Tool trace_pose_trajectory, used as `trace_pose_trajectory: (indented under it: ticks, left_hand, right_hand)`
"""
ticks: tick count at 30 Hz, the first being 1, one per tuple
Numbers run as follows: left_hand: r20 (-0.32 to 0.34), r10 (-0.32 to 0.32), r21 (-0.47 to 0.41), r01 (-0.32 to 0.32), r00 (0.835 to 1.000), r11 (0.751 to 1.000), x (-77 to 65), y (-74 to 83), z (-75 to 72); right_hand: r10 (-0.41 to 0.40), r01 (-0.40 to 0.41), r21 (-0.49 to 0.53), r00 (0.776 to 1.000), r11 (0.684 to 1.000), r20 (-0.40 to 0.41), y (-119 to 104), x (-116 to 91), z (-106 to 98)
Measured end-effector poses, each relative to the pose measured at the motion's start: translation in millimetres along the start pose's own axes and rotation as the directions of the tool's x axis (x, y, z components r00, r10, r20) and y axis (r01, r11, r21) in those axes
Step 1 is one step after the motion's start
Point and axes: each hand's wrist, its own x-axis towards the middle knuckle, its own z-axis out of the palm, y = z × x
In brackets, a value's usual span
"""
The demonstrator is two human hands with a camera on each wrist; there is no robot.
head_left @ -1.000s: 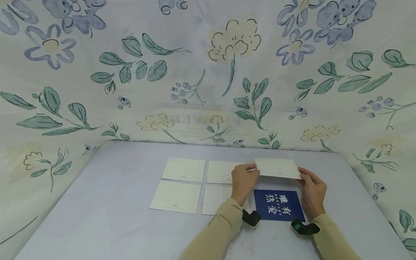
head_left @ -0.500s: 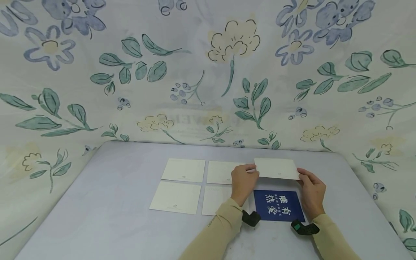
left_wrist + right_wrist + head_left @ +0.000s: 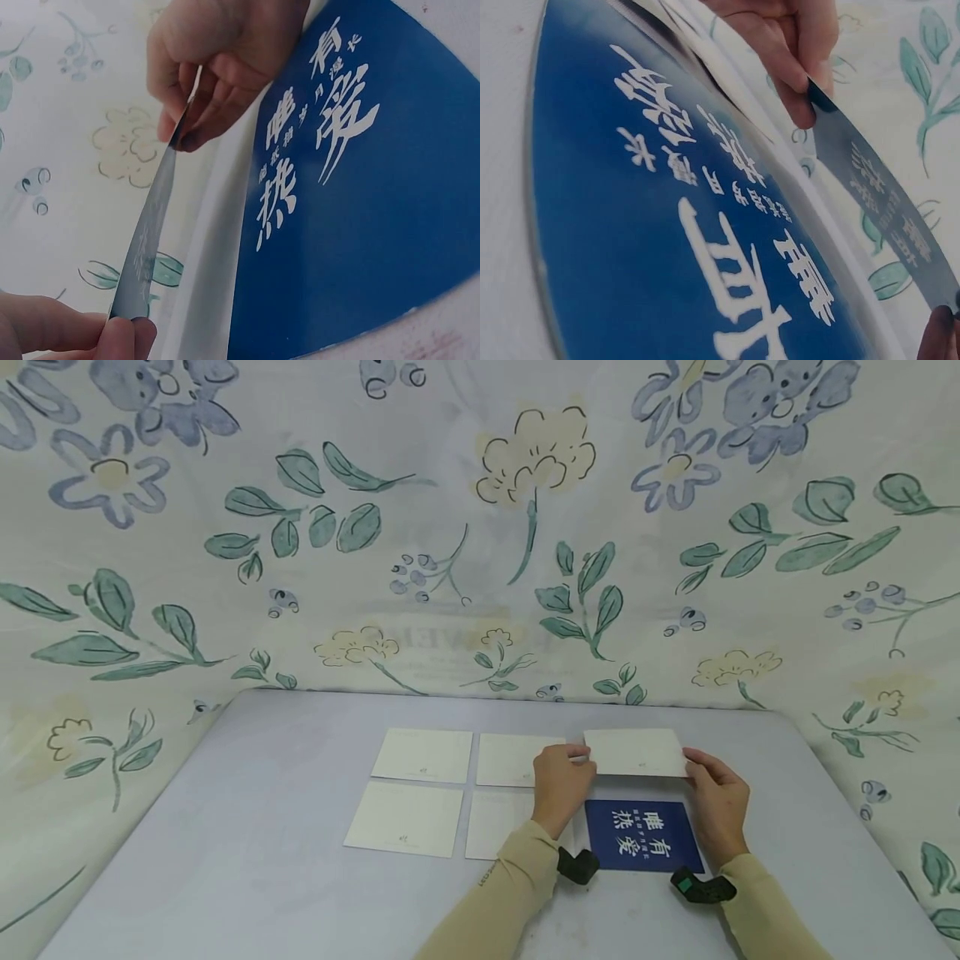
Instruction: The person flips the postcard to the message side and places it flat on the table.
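A cream card (image 3: 633, 752) is held by its two short sides, close over the table at the back right. My left hand (image 3: 562, 782) pinches its left edge between thumb and fingers. At the opposite edge, my right hand (image 3: 722, 802) pinches it the same way. Its underside (image 3: 142, 259) shows dark with white characters in both wrist views. Nearer to me, between the wrists, lies a blue card (image 3: 636, 835) with large white Chinese characters. Its printed face (image 3: 622, 247) fills much of the right wrist view.
Left of the hands, cream cards (image 3: 422, 756) lie face down in two rows, one more (image 3: 405, 818) at the front left. My left hand and sleeve partly cover the two nearest ones. Behind the white table (image 3: 225, 827) hangs a floral cloth (image 3: 450, 527).
The held card has come down slightly and toward me, with its face tipping flatter. Both hands keep their pinch on its edges. The blue card stays in place.
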Motion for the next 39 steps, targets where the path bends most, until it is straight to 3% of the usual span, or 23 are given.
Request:
trace_pose_trajectory:
  ticks: [7,13,28,39]
  left_hand:
    - [0.021,-0.016,0.025,0.016,1.000,1.000,0.6,-2.8,2.6]
    - [0.006,0.007,0.056,-0.008,1.000,0.998,0.6,0.7,1.0]
    - [-0.012,0.023,0.127,-0.022,1.000,0.992,-0.1,-2.4,1.5]
    - [-0.008,0.007,0.179,-0.006,1.000,0.984,-2.0,-1.7,1.4]
  right_hand:
    - [-0.010,0.010,-0.114,1.000,0.993,-0.002,2.3,-1.4,0.4]
    - [-0.018,0.013,-0.195,1.000,0.981,-0.023,2.7,1.1,2.3]
    - [-0.041,0.036,-0.303,0.999,0.952,-0.012,7.3,0.3,5.2]
    - [-0.122,0.129,-0.372,0.992,0.919,0.042,5.8,-1.6,4.5]
